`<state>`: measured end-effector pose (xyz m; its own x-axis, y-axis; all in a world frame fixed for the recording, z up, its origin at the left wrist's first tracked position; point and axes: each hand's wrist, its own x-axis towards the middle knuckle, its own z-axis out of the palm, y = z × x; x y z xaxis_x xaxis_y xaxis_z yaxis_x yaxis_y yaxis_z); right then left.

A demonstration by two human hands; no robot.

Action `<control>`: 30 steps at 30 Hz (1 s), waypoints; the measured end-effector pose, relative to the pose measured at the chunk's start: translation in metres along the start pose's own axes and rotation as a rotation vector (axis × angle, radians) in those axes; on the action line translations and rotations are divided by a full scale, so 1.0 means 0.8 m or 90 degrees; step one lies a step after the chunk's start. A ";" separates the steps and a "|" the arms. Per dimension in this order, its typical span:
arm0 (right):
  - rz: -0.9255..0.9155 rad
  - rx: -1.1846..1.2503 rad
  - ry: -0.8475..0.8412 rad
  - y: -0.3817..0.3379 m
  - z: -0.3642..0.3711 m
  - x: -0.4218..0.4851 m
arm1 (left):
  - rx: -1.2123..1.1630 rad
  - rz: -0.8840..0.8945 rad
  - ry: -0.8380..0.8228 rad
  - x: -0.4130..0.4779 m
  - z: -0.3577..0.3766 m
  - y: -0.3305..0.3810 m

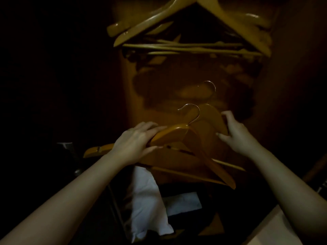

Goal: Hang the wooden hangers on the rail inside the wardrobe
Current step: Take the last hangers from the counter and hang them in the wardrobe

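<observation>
Left hand (134, 141): we grip the front hanger (169, 132) by its arm.
Right hand (236, 134): pinching the rear hanger (212, 115) (pretty dark here).
Above: hung hangers (159, 20).

Very dim and soft, edges sunk in black, light perhaps from behind catching glossy hangers (185, 20).

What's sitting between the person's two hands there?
In the head view, a bunch of wooden hangers fills the gap; the left hand holds one side, the right hand the other.
</observation>
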<state>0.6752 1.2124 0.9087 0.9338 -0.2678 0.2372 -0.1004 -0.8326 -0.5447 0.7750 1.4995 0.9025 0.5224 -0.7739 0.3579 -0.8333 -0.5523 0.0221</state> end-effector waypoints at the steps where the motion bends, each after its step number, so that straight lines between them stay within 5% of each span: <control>1: -0.024 -0.010 0.021 -0.005 -0.007 0.003 | -0.003 0.006 0.005 0.006 -0.005 -0.001; 17: -0.264 -0.021 0.236 -0.070 -0.116 0.031 | -0.120 -0.004 0.018 0.091 -0.104 0.017; 30: -0.327 -0.040 0.319 -0.068 -0.189 0.073 | -0.051 -0.004 0.090 0.149 -0.176 0.038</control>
<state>0.6835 1.1688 1.0736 0.5995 -0.0124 0.8003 0.2761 -0.9353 -0.2213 0.7862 1.4341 1.0774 0.5015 -0.7160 0.4857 -0.8450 -0.5260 0.0970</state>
